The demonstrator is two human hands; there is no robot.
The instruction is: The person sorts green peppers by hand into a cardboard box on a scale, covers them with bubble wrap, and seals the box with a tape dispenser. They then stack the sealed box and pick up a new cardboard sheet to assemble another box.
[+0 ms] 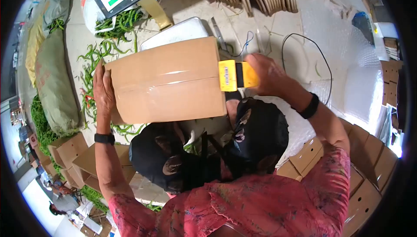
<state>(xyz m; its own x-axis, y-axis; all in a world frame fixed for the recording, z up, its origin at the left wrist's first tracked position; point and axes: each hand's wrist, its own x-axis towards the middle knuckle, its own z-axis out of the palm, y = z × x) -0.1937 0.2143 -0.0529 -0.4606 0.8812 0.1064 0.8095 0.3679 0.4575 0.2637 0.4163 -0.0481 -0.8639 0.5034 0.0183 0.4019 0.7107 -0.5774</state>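
The cardboard box [167, 80] lies crosswise, its long axis and taped seam running from hand to hand. The left hand [103, 90] clasps its left end. The right hand [270, 74] grips a yellow tape dispenser [238, 75] pressed against the right end, on the seam.

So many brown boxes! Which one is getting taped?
The big box in the middle, held by the left hand while the right hand presses a yellow tape dispenser on it. The other boxes lie untouched below.
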